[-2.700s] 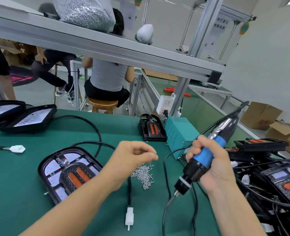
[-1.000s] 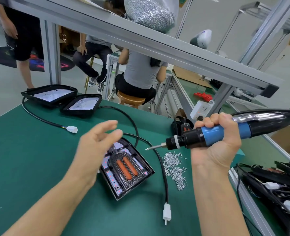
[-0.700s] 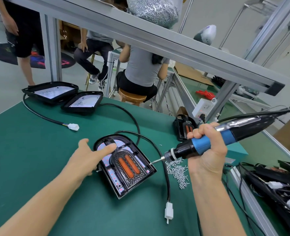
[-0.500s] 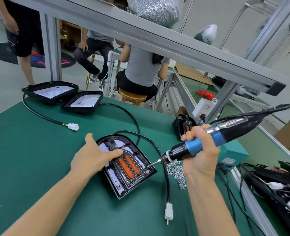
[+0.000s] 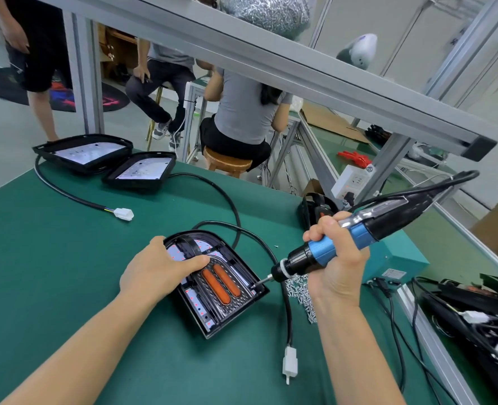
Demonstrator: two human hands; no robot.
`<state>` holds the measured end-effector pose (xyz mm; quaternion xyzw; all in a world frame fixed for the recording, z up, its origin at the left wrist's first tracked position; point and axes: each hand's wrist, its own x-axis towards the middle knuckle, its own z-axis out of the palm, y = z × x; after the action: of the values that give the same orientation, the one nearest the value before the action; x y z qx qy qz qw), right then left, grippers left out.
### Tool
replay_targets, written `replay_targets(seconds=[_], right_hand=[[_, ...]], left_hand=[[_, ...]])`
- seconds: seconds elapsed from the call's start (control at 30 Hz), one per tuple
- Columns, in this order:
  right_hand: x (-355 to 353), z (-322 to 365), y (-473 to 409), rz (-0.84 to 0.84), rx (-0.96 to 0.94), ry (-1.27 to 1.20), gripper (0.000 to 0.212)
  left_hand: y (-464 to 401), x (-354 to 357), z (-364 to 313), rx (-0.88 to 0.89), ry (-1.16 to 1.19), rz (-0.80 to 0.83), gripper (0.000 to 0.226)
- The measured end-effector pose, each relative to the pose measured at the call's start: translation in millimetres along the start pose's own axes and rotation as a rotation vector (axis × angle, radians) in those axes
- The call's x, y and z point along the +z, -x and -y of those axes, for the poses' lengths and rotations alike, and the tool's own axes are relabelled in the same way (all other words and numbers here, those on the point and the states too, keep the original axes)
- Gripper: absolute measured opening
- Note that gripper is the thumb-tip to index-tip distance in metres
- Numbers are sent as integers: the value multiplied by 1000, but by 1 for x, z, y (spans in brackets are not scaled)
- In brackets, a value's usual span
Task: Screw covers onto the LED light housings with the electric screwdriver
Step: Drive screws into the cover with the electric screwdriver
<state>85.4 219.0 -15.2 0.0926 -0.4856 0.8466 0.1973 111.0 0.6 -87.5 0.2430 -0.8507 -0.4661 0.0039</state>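
Left hand point(image 5: 160, 273) flat, fingers straight, pressing LED light housing point(image 5: 215, 283) on green worktop point(image 5: 52, 258), right hand point(image 5: 337, 264) fingers wrapped round electric screwdriver point(image 5: 358, 232), bit at housing's right edge

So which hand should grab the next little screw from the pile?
Probably the left hand. It only presses flat on the light housing, so it can let go. The right hand is busy gripping the electric screwdriver, though the screw pile lies nearer it.

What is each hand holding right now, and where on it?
Right hand grips the electric screwdriver round its blue barrel. Left hand holds nothing, pressing flat on the LED housing.
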Motion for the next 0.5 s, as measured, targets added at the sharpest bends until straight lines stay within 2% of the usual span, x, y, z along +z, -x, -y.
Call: replay_targets(seconds=[0.2, 0.5], right_hand=[[0, -4, 0, -1, 44, -7, 22], [6, -6, 4, 136, -11, 53, 24]], left_hand=[[0, 2, 4, 38, 51, -13, 61], [-2, 12, 7, 89, 180, -72, 64]])
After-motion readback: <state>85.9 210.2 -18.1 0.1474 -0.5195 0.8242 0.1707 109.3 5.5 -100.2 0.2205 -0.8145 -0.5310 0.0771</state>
